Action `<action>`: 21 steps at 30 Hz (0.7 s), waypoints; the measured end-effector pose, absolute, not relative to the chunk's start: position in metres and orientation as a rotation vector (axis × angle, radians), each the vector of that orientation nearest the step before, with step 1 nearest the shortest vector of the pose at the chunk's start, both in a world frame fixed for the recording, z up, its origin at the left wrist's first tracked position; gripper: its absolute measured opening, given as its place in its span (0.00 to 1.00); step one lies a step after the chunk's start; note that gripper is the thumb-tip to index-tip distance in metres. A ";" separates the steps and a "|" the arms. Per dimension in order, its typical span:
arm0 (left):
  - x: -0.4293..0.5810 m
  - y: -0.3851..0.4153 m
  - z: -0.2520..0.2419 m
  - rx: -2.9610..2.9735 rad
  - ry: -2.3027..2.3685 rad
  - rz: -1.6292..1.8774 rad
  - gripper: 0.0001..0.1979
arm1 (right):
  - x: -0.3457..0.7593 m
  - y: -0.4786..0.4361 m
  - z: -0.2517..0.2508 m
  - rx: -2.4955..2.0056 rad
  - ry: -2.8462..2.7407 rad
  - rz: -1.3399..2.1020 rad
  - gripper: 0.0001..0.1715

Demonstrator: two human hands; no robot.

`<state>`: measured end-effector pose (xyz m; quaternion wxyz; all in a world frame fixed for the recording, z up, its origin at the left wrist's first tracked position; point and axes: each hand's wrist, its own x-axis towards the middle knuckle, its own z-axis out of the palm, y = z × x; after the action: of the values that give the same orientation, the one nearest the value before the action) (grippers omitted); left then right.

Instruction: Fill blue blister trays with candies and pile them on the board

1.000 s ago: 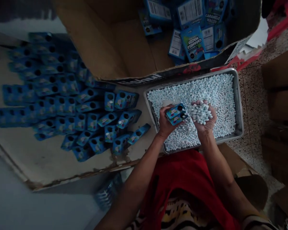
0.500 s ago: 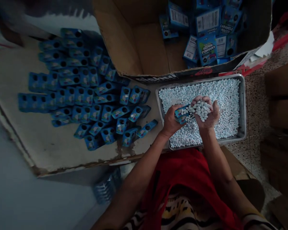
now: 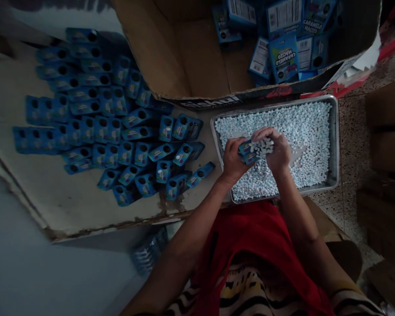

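My left hand (image 3: 233, 161) grips two small blue candy boxes (image 3: 248, 151) over a metal tray (image 3: 333, 145) filled with small pale blue and white candies (image 3: 303, 131). My right hand (image 3: 278, 153) is cupped around a handful of those candies, tipped against the open ends of the boxes. Both hands touch at the middle of the tray.
Many blue boxes (image 3: 118, 127) stand in rows on a worn board (image 3: 69, 202) to the left. A big cardboard carton (image 3: 191, 57) with flat blue packs (image 3: 283, 57) sits behind the tray. Speckled floor and brown cartons (image 3: 388, 131) lie at the right.
My right hand has closed in on the boxes, going from an open palm of candies to a cupped hand pressed against them. The view has shifted slightly.
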<state>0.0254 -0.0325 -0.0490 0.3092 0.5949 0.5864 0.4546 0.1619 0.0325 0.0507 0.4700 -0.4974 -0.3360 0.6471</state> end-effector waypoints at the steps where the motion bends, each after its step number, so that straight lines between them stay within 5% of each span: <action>1: 0.026 -0.032 -0.050 1.562 1.563 1.225 0.38 | 0.161 0.030 0.048 -1.242 -0.872 1.577 0.29; 7: 0.025 -0.036 -0.050 1.429 1.586 1.194 0.31 | 0.157 0.006 0.062 -1.178 -1.316 1.584 0.24; 11: 0.027 -0.046 -0.061 1.355 1.694 1.217 0.42 | 0.219 0.006 0.053 -1.539 -1.222 1.089 0.26; 16: 0.052 -0.068 -0.100 1.038 1.832 1.427 0.43 | 0.320 0.048 -0.006 -2.086 -1.619 0.559 0.32; 21: 0.100 -0.059 -0.125 0.897 1.881 1.517 0.50 | 0.297 0.069 -0.034 -2.060 -1.565 0.703 0.28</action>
<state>0.1004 -0.0588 -0.1248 0.2785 0.3341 0.7010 0.5652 0.2969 0.0688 -0.0340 0.2283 -0.7480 -0.5685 0.2552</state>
